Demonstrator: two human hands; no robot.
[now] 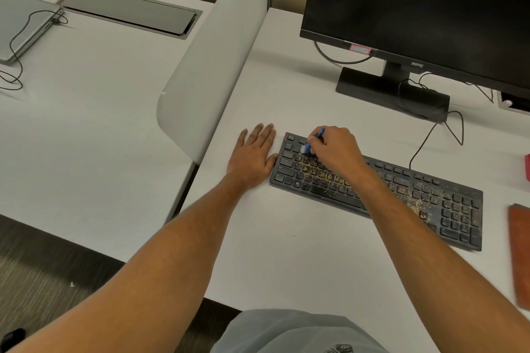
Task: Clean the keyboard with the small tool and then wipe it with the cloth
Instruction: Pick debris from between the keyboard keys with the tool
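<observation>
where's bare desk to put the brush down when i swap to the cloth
Bare desk in front of the keyboard, and between keyboard and divider beyond the left hand. Crowded behind: monitor base and cables.

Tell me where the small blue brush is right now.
In the head view, the small blue brush is held in the right hand, its bristles on the keyboard's upper-left keys, just right of the left hand lying flat on the desk.

Bare desk (286, 252) is lying open near both forearms. The left hand (253, 156) is resting flat against the keyboard (447, 209), with a partition (206, 66) closing off its outer side. Beyond the right hand (334, 149), the monitor stand (390, 92) and cables (430, 135) are crowding the way.
</observation>
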